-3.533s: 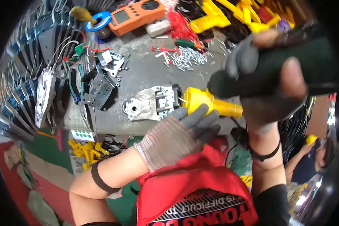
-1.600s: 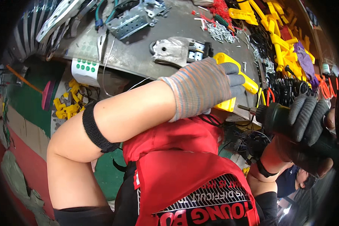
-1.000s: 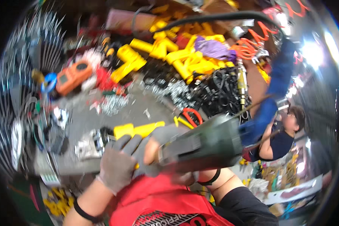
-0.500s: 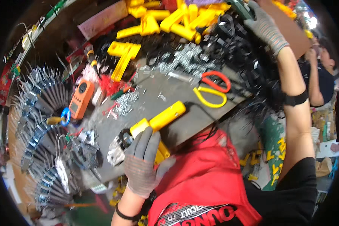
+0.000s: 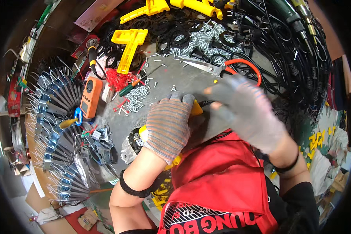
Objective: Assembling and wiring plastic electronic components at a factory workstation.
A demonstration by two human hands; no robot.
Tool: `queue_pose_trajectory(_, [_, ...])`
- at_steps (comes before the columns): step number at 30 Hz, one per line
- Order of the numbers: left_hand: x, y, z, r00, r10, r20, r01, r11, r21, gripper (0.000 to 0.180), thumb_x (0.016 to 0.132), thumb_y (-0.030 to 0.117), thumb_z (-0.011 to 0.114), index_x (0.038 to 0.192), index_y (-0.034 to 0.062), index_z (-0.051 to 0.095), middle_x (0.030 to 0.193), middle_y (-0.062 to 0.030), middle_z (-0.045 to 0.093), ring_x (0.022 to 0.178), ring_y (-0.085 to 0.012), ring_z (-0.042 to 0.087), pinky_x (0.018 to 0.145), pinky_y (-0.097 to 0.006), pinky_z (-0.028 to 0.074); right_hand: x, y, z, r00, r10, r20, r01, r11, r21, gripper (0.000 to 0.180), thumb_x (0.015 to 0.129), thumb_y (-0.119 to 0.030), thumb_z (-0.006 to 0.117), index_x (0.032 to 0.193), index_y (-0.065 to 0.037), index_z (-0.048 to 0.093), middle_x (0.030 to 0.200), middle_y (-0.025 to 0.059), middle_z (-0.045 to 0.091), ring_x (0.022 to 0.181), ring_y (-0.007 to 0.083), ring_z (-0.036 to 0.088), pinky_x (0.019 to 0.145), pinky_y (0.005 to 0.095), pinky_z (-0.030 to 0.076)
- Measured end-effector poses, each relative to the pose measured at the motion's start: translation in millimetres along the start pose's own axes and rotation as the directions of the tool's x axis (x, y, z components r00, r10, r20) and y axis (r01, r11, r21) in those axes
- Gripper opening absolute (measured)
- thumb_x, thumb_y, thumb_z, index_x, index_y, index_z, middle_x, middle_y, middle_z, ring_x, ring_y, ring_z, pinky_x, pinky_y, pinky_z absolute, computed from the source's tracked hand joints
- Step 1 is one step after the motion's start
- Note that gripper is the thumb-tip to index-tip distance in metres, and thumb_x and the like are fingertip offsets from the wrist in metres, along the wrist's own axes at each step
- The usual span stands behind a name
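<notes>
My left hand (image 5: 169, 126), in a striped grey glove, is wrapped over a yellow plastic tool housing (image 5: 197, 109) and covers most of it. A metal gear head (image 5: 129, 146) sticks out at the housing's left end. A black cable leads out of its right end. Close to that cable is my right hand (image 5: 249, 113), gloved and smeared by motion; its bare fingertips point at the housing, and whether it holds anything cannot be made out. Behind it, scissors (image 5: 210, 68) with a red handle lie partly covered.
Screws (image 5: 134, 97) lie in piles beside a green-handled screwdriver (image 5: 129, 88). An orange meter (image 5: 91, 97) stands left, near rows of metal parts with wires (image 5: 54, 117). Yellow housings (image 5: 130, 46) lie at the back. Black cables (image 5: 288, 58) and hanging power screwdrivers (image 5: 290, 17) crowd the right.
My right hand has come down from the dark tool at the upper right to the housing's cable end. My left hand has moved from the housing's near side to over its top. The view has shifted.
</notes>
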State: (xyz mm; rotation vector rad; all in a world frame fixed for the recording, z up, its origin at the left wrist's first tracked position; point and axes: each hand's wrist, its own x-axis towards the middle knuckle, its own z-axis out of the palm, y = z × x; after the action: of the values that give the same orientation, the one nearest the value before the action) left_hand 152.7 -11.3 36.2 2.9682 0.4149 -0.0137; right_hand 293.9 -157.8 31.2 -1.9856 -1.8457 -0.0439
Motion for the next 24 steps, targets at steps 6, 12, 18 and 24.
queue_pose_trajectory(6, [0,3,1,0.998,-0.031,-0.046,0.027,0.996,-0.088,0.039,0.071,0.024,0.073,0.103,0.0072,0.058,0.093,-0.0119,0.06,0.083,-0.0328,0.06,0.069,-0.041,0.048,11,10,42,0.977,0.201,0.072,-0.214,0.908,0.361,0.011,0.08,-0.016,0.061,0.088,-0.008,0.061,0.083,0.0123,0.059,0.079,0.0338,0.061,0.067,0.0427,0.049])
queue_pose_trajectory(12, [-6,4,-17,0.986,-0.064,-0.154,0.042,0.989,-0.141,0.045,0.066,0.017,0.079,0.106,0.0086,0.06,0.094,-0.012,0.06,0.081,-0.0339,0.06,0.067,-0.041,0.048,15,12,47,0.98,0.184,0.079,-0.199,0.931,0.306,0.011,0.08,-0.015,0.059,0.088,-0.008,0.061,0.084,0.0118,0.06,0.08,0.0336,0.061,0.066,0.0426,0.05])
queue_pose_trajectory(18, [-29,3,-24,0.957,-0.017,-0.291,0.003,0.999,-0.047,0.049,0.066,0.025,0.083,0.107,0.0099,0.061,0.094,-0.0108,0.061,0.082,-0.0303,0.06,0.07,-0.04,0.049,16,7,48,0.969,0.191,0.157,-0.222,0.953,0.204,0.015,0.078,-0.016,0.063,0.091,-0.008,0.063,0.083,0.01,0.06,0.081,0.0315,0.06,0.068,0.0401,0.049])
queue_pose_trajectory(24, [-47,10,-29,0.933,0.05,-0.356,-0.039,0.999,0.037,0.053,0.063,0.022,0.084,0.108,0.0087,0.06,0.096,-0.0102,0.061,0.08,-0.0306,0.059,0.072,-0.04,0.048,15,2,40,0.945,0.213,0.249,-0.268,0.939,0.214,0.015,0.08,-0.016,0.063,0.092,-0.007,0.063,0.084,0.0108,0.06,0.078,0.0317,0.06,0.066,0.0403,0.048])
